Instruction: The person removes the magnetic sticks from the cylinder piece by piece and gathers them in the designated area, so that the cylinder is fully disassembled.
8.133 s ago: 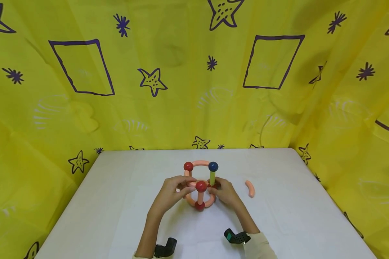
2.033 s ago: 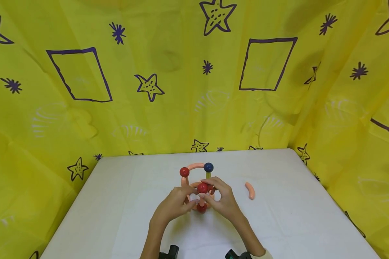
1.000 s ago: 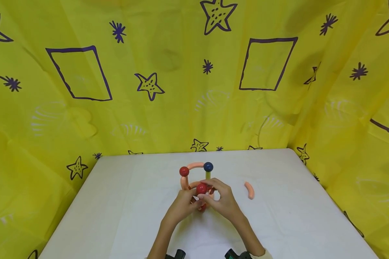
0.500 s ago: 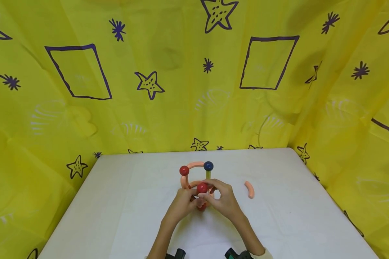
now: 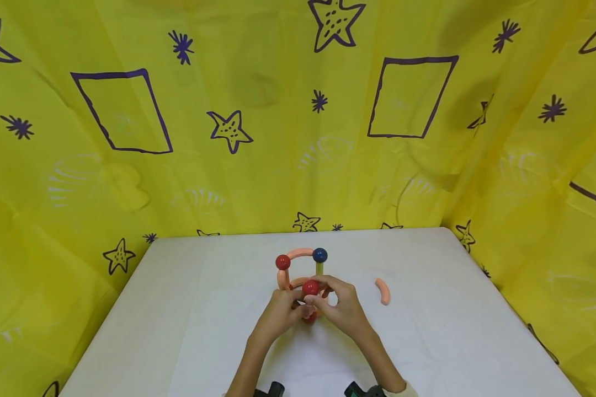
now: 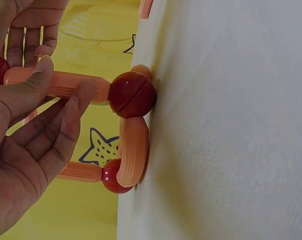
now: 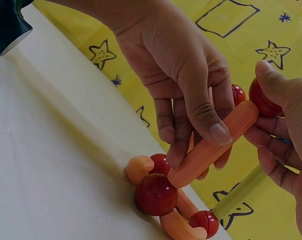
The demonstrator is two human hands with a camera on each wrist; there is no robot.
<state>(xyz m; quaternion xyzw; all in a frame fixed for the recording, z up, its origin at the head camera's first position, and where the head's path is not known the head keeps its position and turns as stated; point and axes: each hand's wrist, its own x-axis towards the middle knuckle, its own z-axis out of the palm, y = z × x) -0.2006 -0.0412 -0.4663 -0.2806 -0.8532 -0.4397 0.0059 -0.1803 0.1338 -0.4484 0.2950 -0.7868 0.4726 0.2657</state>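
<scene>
A toy frame of magnetic balls and peach rods stands on the table. At its front, my left hand [image 5: 278, 314] pinches an upright peach rod [image 6: 73, 86] between thumb and fingers. My right hand [image 5: 345, 309] holds the red ball [image 5: 310, 288] at that rod's top, with thumb and fingers around it. In the right wrist view, this upper red ball [image 7: 263, 97] meets the rod's end. A lower red ball [image 6: 132, 94] sits at the rod's foot on the table. Behind, a curved peach piece [image 5: 300, 252] joins another red ball [image 5: 282, 262] and a blue ball [image 5: 320, 255] above a green rod [image 5: 319, 268].
A loose curved peach piece [image 5: 383, 291] lies on the white table [image 5: 452, 320] to the right of the frame. A yellow curtain [image 5: 278, 182] with printed stars hangs behind the table and along both sides.
Since the oldest frame, both hands have come to the front upright: the left to its rod, the right to its red ball. Over the last half second they stay almost still.
</scene>
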